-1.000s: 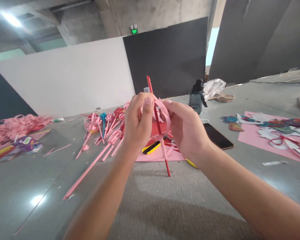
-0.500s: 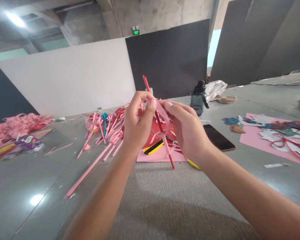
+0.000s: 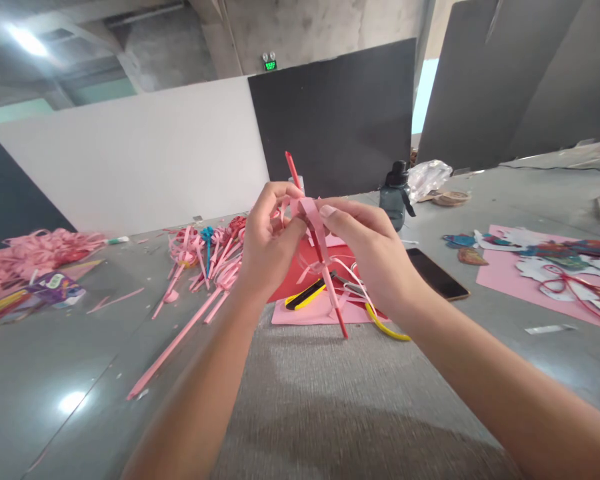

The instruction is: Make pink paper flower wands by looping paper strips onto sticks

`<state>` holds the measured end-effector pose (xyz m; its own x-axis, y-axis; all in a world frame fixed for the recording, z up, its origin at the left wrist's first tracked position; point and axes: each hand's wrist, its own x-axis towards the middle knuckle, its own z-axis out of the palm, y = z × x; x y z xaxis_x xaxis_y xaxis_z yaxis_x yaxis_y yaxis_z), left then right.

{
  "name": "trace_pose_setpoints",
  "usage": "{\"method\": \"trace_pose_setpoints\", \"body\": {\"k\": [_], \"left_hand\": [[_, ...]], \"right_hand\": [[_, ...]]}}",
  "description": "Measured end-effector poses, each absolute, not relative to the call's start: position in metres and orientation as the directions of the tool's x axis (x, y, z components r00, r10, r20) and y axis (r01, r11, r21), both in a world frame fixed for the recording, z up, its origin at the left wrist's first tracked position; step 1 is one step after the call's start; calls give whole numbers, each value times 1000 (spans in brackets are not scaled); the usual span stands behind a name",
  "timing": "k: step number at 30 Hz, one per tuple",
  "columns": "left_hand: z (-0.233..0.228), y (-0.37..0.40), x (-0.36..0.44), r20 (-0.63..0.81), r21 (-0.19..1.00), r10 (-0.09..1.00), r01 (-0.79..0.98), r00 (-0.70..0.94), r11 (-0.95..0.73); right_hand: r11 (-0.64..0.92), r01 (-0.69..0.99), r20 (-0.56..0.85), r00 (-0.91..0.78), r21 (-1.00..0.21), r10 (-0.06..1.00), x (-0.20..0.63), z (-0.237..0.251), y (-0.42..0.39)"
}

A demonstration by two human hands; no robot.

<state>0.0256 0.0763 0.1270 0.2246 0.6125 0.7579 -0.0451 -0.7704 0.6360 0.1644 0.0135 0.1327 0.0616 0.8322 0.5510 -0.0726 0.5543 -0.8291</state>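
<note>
Overhead, both hands pinch a glossy pink paper strip (image 3: pixel 314 217) looped around a thin red stick (image 3: pixel 314 243): left hand (image 3: pixel 267 250) and right hand (image 3: pixel 375 260) fingers closed on it, above the smooth grey counter (image 3: pixel 330 400).

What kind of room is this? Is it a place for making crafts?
It looks like a craft workspace in a big, plain hall. The grey table is strewn with a pile of pink paper flowers on sticks, and both hands fold a pink paper strip around a red stick. Coloured cutouts lie nearby.
</note>
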Motion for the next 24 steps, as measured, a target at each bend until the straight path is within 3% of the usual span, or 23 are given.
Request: {"method": "trace_pose_setpoints", "body": {"k": [6,12,14,18,24], "left_hand": [[125,80,25,773,614,603,6,196,-789],[124,89,22,813,574,573,28,102,-819],[123,93,19,825,560,559,11,80,-829],[121,103,13,827,560,557,-30,71,-828],[115,113,10,779,627,614,-154,127,-763]], "right_hand": [[599,176,604,-30,-781,797,173,140,10],[526,432,548,-84,-733,832,195,147,14],[469,538,465,-155,-700,872,202,147,17],[431,705,274,-333,-563,902,207,142,20],[406,845,242,-337,-349,910,194,133,16]]}}
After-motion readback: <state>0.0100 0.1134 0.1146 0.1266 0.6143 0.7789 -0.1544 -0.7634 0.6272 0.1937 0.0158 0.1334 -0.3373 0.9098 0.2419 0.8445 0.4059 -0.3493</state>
